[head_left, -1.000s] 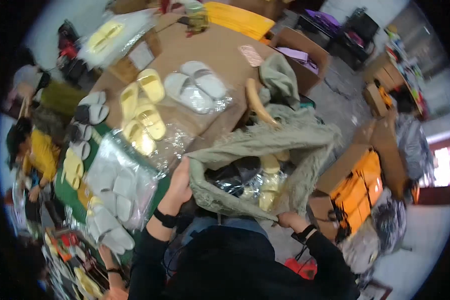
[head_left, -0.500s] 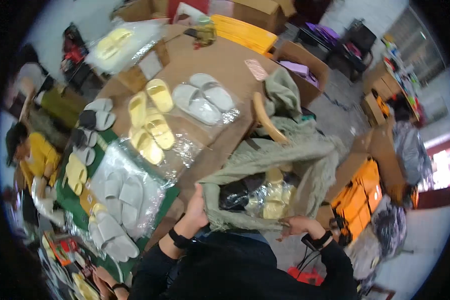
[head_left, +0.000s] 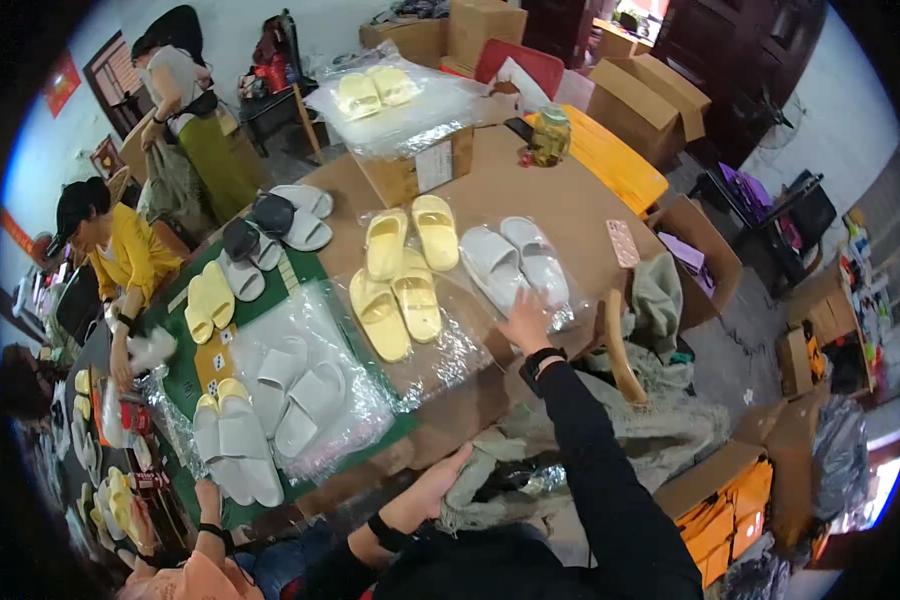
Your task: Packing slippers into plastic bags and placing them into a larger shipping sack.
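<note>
My left hand (head_left: 440,487) is closed on the rim of a grey-green woven sack (head_left: 610,425) at the table's near edge. Dark and clear plastic shows inside its mouth, partly behind my right arm. My right hand (head_left: 527,322) stretches across the table, fingers apart and slightly blurred, at the near end of a pair of grey slippers (head_left: 532,255) in a clear bag. Whether the fingertips touch the bag I cannot tell. Just left of them lie two pairs of yellow slippers (head_left: 398,300) on clear plastic.
Grey slippers (head_left: 300,395) lie on plastic over a green mat (head_left: 195,300). A carton (head_left: 415,170) topped with bagged yellow slippers stands at the far side, near a jar (head_left: 550,137). A wooden chair's curved back (head_left: 622,350) rises beside the sack. Co-workers are at the left.
My right hand has let go of the sack's rim and moved up and left to the bagged grey slippers. My left hand still grips the sack. The view has tilted.
</note>
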Demonstrator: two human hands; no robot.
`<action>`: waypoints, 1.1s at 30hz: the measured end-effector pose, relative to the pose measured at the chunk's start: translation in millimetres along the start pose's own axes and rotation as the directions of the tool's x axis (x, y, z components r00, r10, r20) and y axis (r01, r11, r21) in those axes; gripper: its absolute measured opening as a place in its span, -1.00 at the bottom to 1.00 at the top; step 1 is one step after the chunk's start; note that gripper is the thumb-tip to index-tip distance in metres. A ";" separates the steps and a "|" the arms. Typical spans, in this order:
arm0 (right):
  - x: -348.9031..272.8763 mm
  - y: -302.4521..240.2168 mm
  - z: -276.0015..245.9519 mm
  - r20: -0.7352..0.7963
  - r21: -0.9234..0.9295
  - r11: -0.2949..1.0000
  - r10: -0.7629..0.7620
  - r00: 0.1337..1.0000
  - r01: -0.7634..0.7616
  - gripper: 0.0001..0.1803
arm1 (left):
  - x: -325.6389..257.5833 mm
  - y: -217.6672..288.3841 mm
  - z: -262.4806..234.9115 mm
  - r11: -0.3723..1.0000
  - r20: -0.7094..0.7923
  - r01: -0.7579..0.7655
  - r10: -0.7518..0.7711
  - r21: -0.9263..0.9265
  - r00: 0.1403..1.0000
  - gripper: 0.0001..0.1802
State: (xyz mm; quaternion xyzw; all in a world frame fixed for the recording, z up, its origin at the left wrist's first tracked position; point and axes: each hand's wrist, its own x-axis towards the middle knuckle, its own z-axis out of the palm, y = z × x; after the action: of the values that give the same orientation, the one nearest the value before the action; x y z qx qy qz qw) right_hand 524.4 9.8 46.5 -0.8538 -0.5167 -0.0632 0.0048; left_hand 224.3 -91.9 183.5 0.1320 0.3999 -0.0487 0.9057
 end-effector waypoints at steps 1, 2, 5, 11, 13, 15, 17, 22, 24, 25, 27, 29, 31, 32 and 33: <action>0.1 6.0 28.6 0.239 -0.072 0.987 0.160 0.958 -0.147 -0.11 | -11.4 3.6 20.5 0.974 -0.177 -0.071 0.110 0.215 0.978 -0.52; -7.1 -35.9 17.6 0.249 -0.075 0.982 0.185 0.951 -0.172 -0.21 | -15.7 0.7 -2.3 0.988 -0.190 -0.017 0.046 0.151 0.981 -0.54; -9.5 -14.3 32.0 0.170 0.208 0.932 0.265 0.949 -0.298 -0.68 | 3.7 -15.6 -35.1 0.995 -0.081 0.071 -0.066 0.063 0.995 -0.56; 63.6 -7.1 -5.6 -0.127 0.427 0.892 0.223 0.966 -0.150 -0.72 | -13.6 1.0 -30.6 0.998 -0.046 0.058 -0.057 0.007 0.997 -0.57; 76.4 -38.6 -44.6 -0.217 0.468 0.880 0.208 0.954 -0.085 -0.63 | -14.1 4.0 -35.7 0.999 -0.070 0.050 -0.049 0.004 0.996 -0.57; 80.7 -61.7 -63.5 -0.247 0.576 0.810 0.043 0.968 0.111 -0.36 | -12.2 1.8 -40.0 0.999 -0.068 0.052 -0.052 0.001 0.996 -0.56; 82.9 -85.8 -62.3 -0.153 0.510 0.838 -0.132 0.979 0.193 -0.22 | -12.0 -0.4 -41.8 0.999 -0.045 0.051 -0.050 0.013 0.998 -0.56; 89.1 -127.2 -40.3 0.189 0.406 0.888 -0.313 0.931 0.216 -0.30 | -15.4 2.8 -37.1 0.997 0.028 0.071 -0.071 0.015 0.997 -0.50; 82.5 -151.9 -34.7 0.182 0.401 0.892 -0.298 0.937 0.206 -0.28 | -17.5 2.4 -41.2 0.997 -0.007 0.072 -0.072 0.012 0.997 -0.48; 79.3 -163.8 -32.6 0.178 0.386 0.905 -0.264 0.948 0.180 -0.23 | -17.6 1.8 -43.2 0.996 -0.028 0.087 -0.087 0.020 0.996 -0.46; 76.4 -186.6 -36.5 0.209 0.377 0.910 -0.264 0.942 0.171 -0.12 | -6.1 -7.5 -61.2 0.981 -0.191 0.100 -0.067 0.165 0.979 -0.42; 69.8 -201.2 -35.8 0.132 0.320 0.932 -0.221 0.966 0.169 -0.24 | 1.7 -18.9 -77.1 0.994 0.008 0.016 -0.017 0.107 1.000 -0.33; 86.3 -152.4 10.1 -0.045 0.332 0.918 -0.214 0.976 0.217 -0.52 | -26.2 -0.7 -49.4 0.912 0.084 -0.166 0.145 0.375 0.986 -0.31; 83.1 -164.8 0.6 -0.107 0.337 0.904 -0.239 0.965 0.262 -0.59 | -24.4 -2.6 -50.8 0.939 -0.002 -0.080 0.085 0.334 0.996 -0.32; 78.8 -168.7 -10.6 -0.214 0.336 0.908 -0.184 0.959 0.249 -0.66 | -23.7 -4.7 -51.9 0.959 -0.079 0.005 0.018 0.282 0.997 -0.32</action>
State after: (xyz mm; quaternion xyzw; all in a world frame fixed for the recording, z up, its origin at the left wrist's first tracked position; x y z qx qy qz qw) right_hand 410.5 157.1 56.3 -0.7665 -0.6087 -0.0435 0.1999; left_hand 170.4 -82.4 166.6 0.2629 0.4247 -0.0966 0.8609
